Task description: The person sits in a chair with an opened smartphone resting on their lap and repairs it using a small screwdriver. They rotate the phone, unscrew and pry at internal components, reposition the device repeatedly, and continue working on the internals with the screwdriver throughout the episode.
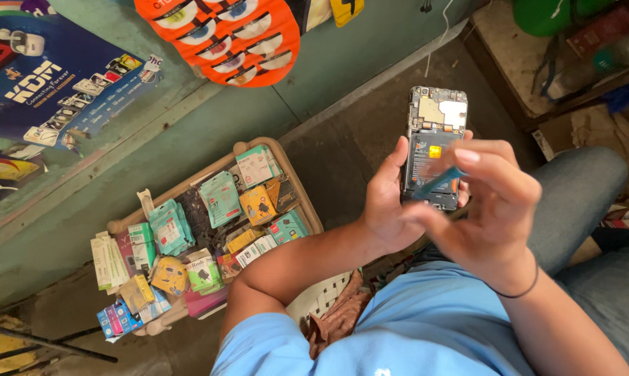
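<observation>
Grey concrete floor [342, 150] lies below us, a green wall beside it, and a beige basket [297, 182] of small packaged accessories stands at our left. Our left hand [384, 202] grips an opened phone [434, 143], back cover off, upright before us. Our right hand [492, 209] pinches a thin blue pry tool [440, 182] against its battery, fingers closed.

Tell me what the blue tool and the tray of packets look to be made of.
Blue tool: probably plastic, a thin, flat, evenly coloured strip in the right hand. Tray: probably moulded plastic, with a smooth beige rounded rim.
</observation>
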